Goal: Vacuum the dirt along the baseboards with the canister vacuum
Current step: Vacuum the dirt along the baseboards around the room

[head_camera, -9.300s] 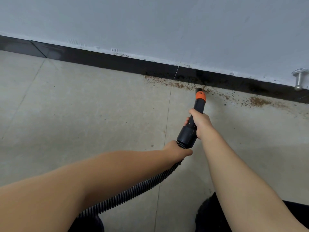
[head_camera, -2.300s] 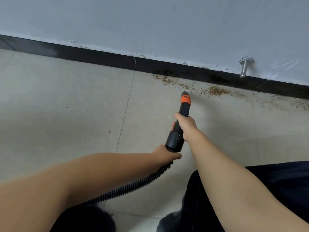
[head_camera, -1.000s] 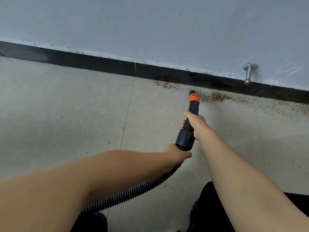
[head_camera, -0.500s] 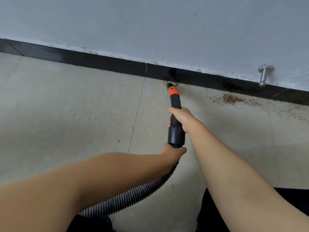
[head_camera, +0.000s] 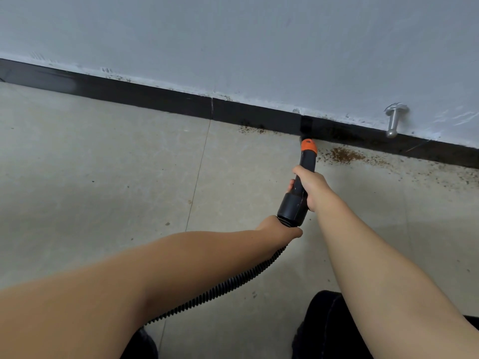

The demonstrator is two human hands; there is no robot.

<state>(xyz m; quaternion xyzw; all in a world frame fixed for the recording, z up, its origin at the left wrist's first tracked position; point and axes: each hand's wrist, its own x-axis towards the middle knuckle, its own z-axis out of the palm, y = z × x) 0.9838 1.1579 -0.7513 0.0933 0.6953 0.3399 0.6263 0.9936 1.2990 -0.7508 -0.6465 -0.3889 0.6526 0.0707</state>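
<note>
Two hands on the vacuum wand: my right hand (head_camera: 308, 187) is wrapped around the black nozzle (head_camera: 305, 161) partway down its tapered shaft, and my left hand (head_camera: 277, 228) grips the ribbed hose (head_camera: 220, 290) just under the wide black cuff (head_camera: 293, 209). Nozzle is hard plastic, round in section, with an orange collar (head_camera: 309, 145) near the tip. Tip sits at the foot of the baseboard (head_camera: 155, 97), touching or nearly so; cannot tell which, dark on dark. Hose is corrugated, black, and runs from the cuff down and left under my left forearm. Canister is out of view.

Baseboard: glossy black strip, with a vertical seam left of the nozzle. Wall (head_camera: 233, 42) above is matte pale grey-white, with a ragged paint edge where it meets the strip.

Dirt (head_camera: 342, 154): brown, granular, densest in a patch just right of the tip, thinning to scattered specks farther right along the strip. A smaller patch (head_camera: 251, 129) lies left of the tip, against the baseboard.

Floor (head_camera: 103, 177): beige tile, faintly mottled, thin grout line running toward me.

Doorstop (head_camera: 394, 120): metal, cylindrical, on the wall right of the nozzle.
</note>
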